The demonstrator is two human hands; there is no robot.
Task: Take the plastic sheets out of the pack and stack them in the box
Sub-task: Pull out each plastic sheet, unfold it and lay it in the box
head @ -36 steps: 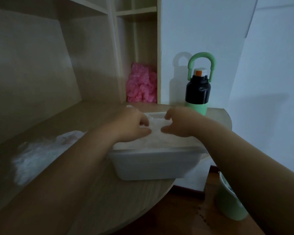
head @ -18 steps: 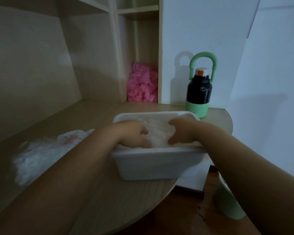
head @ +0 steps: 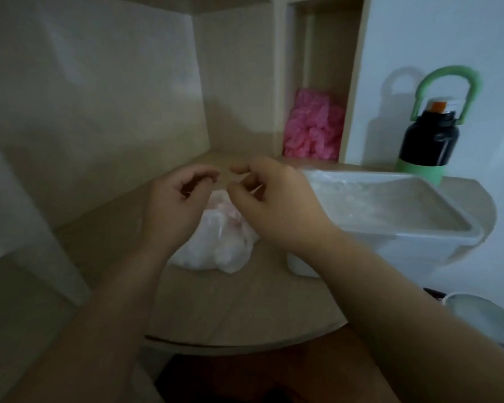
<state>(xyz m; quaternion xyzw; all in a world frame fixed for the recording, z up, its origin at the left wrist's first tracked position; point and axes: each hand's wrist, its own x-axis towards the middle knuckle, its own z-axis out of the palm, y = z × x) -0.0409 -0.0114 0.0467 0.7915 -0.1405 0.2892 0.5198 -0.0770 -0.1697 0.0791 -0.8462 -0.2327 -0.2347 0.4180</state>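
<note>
The pack (head: 216,251), a crumpled white plastic bag with pinkish-white sheets inside, lies on the wooden desk at the middle. Both hands hover just above its far end. My left hand (head: 178,205) has loosely curled fingers and holds nothing. My right hand (head: 268,199) is beside it, thumb and forefinger stretched toward the left hand, the other fingers bent; I see nothing clearly held. To the right stands the white plastic box (head: 419,245), with translucent sheets (head: 370,199) lying flat inside.
A black bottle (head: 428,141) with a green base and handle stands behind the box. Pink plastic items (head: 312,129) fill a shelf niche at the back. A pale green bin (head: 489,318) sits on the floor at lower right. The desk's rounded front edge (head: 245,344) is near me.
Both hands have left the box, where they pressed on the sheets, and moved left over the pack. My view has turned left, so the box now sits at the right.
</note>
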